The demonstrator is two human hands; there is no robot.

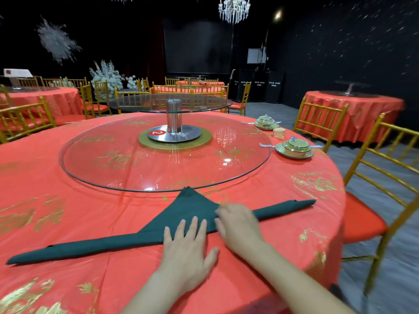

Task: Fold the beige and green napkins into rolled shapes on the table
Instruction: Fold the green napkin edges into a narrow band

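Observation:
A dark green napkin (188, 207) lies on the red tablecloth (68, 223) near the front edge. Its long edge is rolled into a thin band from lower left to upper right, and a triangular flap points toward the glass turntable. My left hand (188, 245) lies flat with straight fingers pressing on the roll at its middle. My right hand (238, 223) rests just to the right, its fingers on the roll and the flap's edge. A small beige rolled napkin (279, 133) stands far right between two place settings.
A large glass turntable (158, 173) with a steel post (174, 116) fills the table's middle. Two green bowl-and-plate settings (294, 148) (265, 123) sit at the far right. Gold chairs (381, 189) ring the table; other red tables stand behind.

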